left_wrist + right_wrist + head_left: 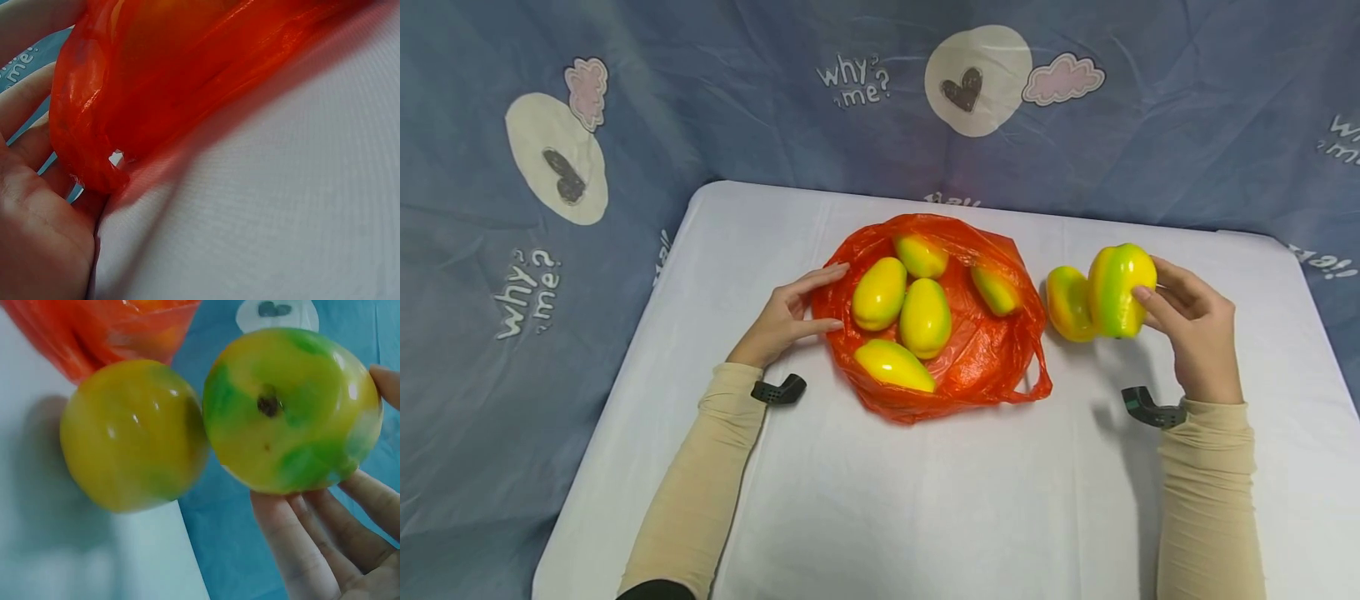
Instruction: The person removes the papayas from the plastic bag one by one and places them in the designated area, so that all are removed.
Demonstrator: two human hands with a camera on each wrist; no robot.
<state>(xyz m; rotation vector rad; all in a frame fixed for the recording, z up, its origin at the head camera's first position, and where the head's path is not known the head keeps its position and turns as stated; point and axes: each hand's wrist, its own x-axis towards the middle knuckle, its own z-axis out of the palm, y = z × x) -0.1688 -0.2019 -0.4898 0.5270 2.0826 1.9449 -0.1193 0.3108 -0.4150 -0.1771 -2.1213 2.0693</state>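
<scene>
Right grip [1197,321] holds fruit [1120,292], edge perhaps touching another [1068,303].

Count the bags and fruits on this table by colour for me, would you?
Red bag: 1
Yellow-green fruits: 7 visible (5 inside the bag, 2 outside)
Total: 8 visible; any hidden inside the bag cannot be counted.

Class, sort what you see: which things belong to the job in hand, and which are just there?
In the job:
Bag, left hand at its edge
Held fruit, in right hand
Nearby fruit, outside the bag
Five bagged fruits

Just there:
Table
Backdrop
Wrist cameras
</scene>
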